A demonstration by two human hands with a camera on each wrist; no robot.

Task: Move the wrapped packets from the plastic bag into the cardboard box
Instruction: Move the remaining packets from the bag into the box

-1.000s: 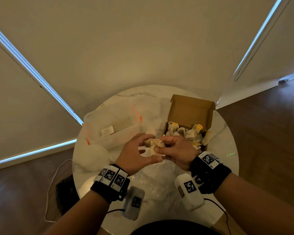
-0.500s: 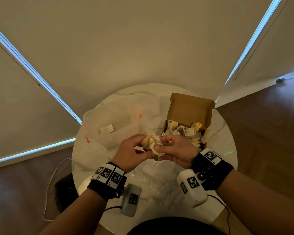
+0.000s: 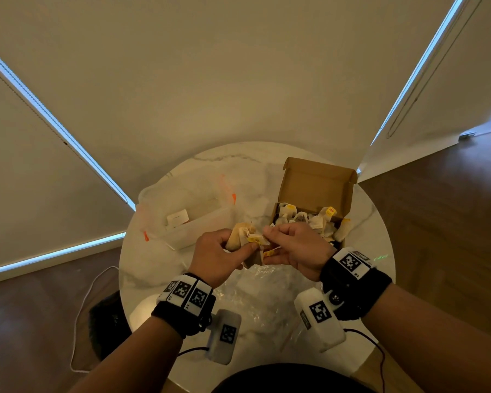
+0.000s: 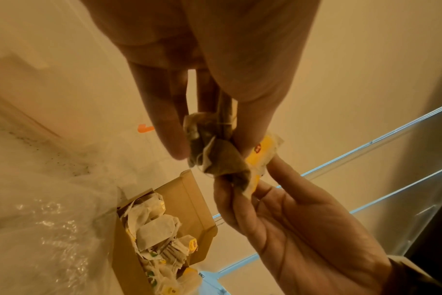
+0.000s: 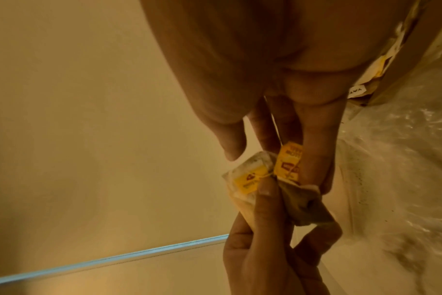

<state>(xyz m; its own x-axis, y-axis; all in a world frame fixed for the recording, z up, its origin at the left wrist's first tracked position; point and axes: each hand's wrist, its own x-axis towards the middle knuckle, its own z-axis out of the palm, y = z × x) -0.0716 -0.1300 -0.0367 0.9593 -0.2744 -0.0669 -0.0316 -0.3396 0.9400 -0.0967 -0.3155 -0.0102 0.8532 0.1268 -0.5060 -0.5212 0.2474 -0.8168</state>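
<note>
A round marble bench (image 3: 374, 222) is standing on wood flooring (image 3: 451, 222); left hand (image 3: 213, 259) and right hand (image 3: 295, 251) are pinching tangled packets (image 3: 245, 241) — count unclear.

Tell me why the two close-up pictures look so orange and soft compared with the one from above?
Head view: dim but sharp, straight blind edges bowed by the wide lens. Left wrist view: amber cast, left hand near the lens blurred, packets sharper. Right wrist view: same cast, right hand soft, plastic bag glinting.
</note>
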